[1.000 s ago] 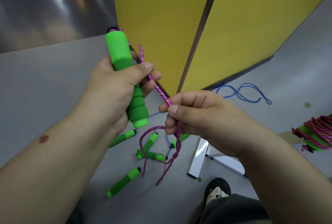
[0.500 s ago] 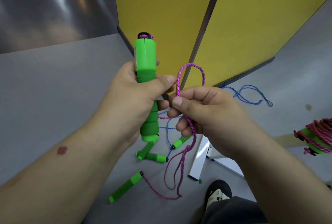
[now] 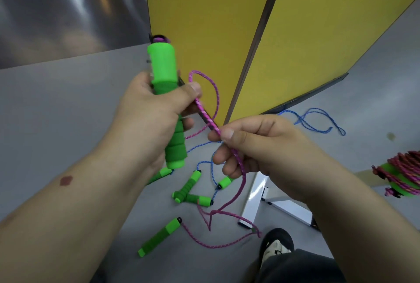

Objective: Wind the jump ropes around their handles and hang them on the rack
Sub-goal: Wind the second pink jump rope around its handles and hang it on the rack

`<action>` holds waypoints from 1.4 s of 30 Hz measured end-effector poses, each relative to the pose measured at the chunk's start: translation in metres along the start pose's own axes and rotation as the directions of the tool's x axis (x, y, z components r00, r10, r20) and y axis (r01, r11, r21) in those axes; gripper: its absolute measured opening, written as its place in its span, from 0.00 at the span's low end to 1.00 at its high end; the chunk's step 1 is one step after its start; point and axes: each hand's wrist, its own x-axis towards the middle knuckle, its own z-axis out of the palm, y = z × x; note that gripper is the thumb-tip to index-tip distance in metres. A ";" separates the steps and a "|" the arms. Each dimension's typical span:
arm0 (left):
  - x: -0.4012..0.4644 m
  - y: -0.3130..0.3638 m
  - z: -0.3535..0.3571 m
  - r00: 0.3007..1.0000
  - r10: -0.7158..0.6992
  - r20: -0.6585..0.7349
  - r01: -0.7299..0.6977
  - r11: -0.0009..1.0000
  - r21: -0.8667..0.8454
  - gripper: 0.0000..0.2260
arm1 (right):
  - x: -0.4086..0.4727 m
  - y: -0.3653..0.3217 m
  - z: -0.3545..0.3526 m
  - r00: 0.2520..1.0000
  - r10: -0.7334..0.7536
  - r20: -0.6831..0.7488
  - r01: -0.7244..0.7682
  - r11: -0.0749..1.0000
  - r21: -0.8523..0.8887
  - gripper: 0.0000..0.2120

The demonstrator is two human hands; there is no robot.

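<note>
My left hand (image 3: pixel 150 110) grips an upright green foam handle (image 3: pixel 164 66) of the pink jump rope, thumb across its front. The pink rope (image 3: pixel 205 114) loops beside that thumb and runs down to my right hand (image 3: pixel 256 144), which pinches it between thumb and forefinger. Below my right hand the rope hangs to the floor and ends at its other green handle (image 3: pixel 160 237). A wound pink rope bundle (image 3: pixel 400 173) on green handles shows at the right edge.
Blue jump ropes lie on the grey floor, with several green handles (image 3: pixel 189 191) under my hands and a blue loop (image 3: pixel 313 121) by the yellow panels (image 3: pixel 318 32). A white rack base (image 3: pixel 254 201) stands near my shoe (image 3: pixel 276 244).
My hands have drawn apart, so the pink rope runs taut between my left thumb and right fingers. The loop beside the handle is smaller and more rope lies on the floor.
</note>
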 end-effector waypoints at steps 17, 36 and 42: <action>-0.030 -0.017 0.023 0.919 -0.087 0.384 0.041 0.991 0.127 0.13 | 0.015 0.007 0.003 0.911 -0.136 -0.389 0.248 0.935 0.253 0.05; -0.017 -0.003 0.011 0.967 -0.119 0.223 0.140 0.987 -0.079 0.11 | 0.010 0.007 0.002 0.937 -0.230 -0.261 0.245 0.969 0.024 0.06; -0.033 -0.018 0.026 0.944 -0.036 0.329 -0.019 0.986 0.164 0.15 | 0.014 0.007 0.007 0.914 -0.195 -0.355 0.257 0.957 0.138 0.08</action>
